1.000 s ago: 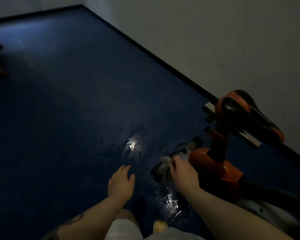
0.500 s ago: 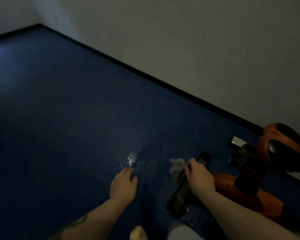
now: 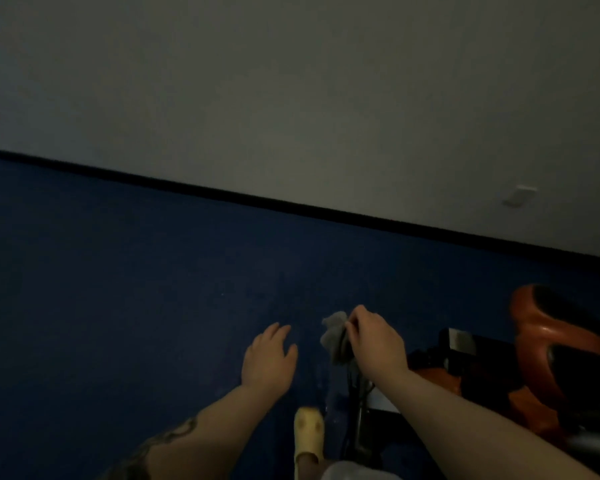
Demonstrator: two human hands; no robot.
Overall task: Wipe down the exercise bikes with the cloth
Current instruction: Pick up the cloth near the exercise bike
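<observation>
The room is dim. An orange and black exercise bike point(image 3: 548, 344) stands at the lower right, its saddle nearest the right edge. My right hand point(image 3: 374, 337) grips a crumpled grey cloth point(image 3: 335, 336) and holds it against a dark part of the bike, probably a pedal, which the cloth and hand mostly hide. My left hand point(image 3: 269, 358) hovers over the blue floor to the left of the cloth, fingers straight and loosely spread, holding nothing.
A blue floor point(image 3: 118, 289) runs to a black skirting board point(image 3: 291, 204) under a pale wall with a small white socket plate point(image 3: 520, 195). A foot in a yellow slipper point(image 3: 308, 434) stands at the bottom centre beside the bike's frame.
The view has swung right and up towards the wall. My right hand has kept the cloth on the bike part. My left hand stays open, hovering beside it.
</observation>
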